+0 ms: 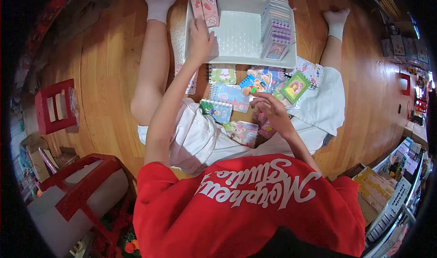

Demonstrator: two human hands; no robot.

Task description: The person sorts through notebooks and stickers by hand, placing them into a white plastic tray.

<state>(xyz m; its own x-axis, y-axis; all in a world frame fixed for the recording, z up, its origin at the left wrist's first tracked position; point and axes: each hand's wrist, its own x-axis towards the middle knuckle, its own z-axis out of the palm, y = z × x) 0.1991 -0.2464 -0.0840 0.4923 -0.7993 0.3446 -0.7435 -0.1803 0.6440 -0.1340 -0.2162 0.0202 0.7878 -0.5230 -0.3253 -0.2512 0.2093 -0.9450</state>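
At twelve o'clock sits the white tray. My left hand, fingers partly curled, meets the near end of the pink spiral notebooks at its eleven o'clock corner; I cannot tell whether I grip them. A row of spiral notebooks fills its three o'clock side. My right hand is half open, nothing visibly held, by the teddy-bear notebook, with a green-bordered princess notebook at its two o'clock.

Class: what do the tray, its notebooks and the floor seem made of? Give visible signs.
Tray: glossy, probably plastic; its base shines.
Notebooks: likely paper and glossy card; printed covers, coiled bindings.
Floor: satiny wood or laminate; grain and plank seams show.
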